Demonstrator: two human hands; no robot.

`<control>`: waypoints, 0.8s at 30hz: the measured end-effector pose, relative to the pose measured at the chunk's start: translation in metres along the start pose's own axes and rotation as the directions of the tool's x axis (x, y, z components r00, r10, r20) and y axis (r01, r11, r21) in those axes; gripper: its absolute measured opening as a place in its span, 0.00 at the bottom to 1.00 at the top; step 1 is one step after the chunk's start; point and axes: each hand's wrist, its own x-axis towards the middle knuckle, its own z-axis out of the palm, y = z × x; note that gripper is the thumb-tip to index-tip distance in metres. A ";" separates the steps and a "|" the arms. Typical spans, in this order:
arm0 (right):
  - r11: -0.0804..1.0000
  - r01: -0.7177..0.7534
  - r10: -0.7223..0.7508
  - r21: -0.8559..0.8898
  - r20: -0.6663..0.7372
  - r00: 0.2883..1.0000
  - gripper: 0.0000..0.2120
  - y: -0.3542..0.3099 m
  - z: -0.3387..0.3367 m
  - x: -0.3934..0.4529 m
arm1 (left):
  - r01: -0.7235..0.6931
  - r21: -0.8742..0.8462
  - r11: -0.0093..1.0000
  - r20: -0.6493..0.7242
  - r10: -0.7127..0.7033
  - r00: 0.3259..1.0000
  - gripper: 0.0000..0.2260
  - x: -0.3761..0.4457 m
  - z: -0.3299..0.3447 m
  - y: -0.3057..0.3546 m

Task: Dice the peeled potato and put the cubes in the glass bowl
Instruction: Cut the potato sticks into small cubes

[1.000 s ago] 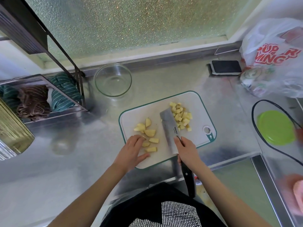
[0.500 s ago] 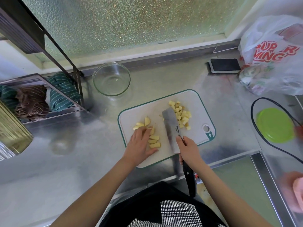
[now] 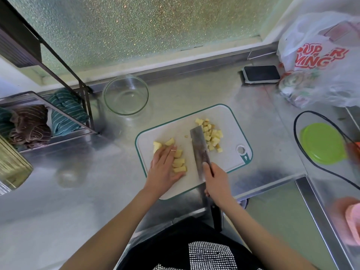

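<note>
Left hand (image 3: pixel 163 168), fingers straight, lies flat over potato pieces (image 3: pixel 179 161) on the left part of the cutting board (image 3: pixel 229 115); the pieces beneath the palm are hidden. Right hand (image 3: pixel 216 182) grips the cleaver (image 3: pixel 198 147); most of the handle is covered, its dark end showing below the wrist. Blade rests on the board between the pieces and the diced cubes (image 3: pixel 212 136). Cubes pale yellow, irregular. Glass bowl (image 3: pixel 125 94) stands on the bench (image 3: pixel 68 201), beyond the board's left corner.
</note>
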 end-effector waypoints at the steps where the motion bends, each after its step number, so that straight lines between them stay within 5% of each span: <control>1: 1.000 0.023 -0.023 -0.011 -0.019 1.000 0.18 0.001 0.006 -0.001 | 0.007 -0.006 1.000 0.007 -0.007 1.000 0.36 -0.001 0.003 0.001; 8: 0.970 0.205 -0.211 -0.130 -0.029 0.977 0.14 -0.001 0.033 -0.007 | -0.063 -0.076 0.995 -0.018 0.062 0.998 0.32 0.002 0.010 0.000; 14: 0.985 0.149 -0.152 -0.087 -0.034 0.988 0.14 -0.004 0.035 -0.003 | -0.201 -0.040 0.979 -0.053 0.199 0.979 0.25 -0.001 0.018 0.007; 24: 0.976 0.152 -0.167 -0.156 -0.086 0.982 0.16 -0.008 0.026 0.005 | -0.051 -0.039 0.998 -0.013 0.050 0.999 0.30 -0.001 0.009 0.007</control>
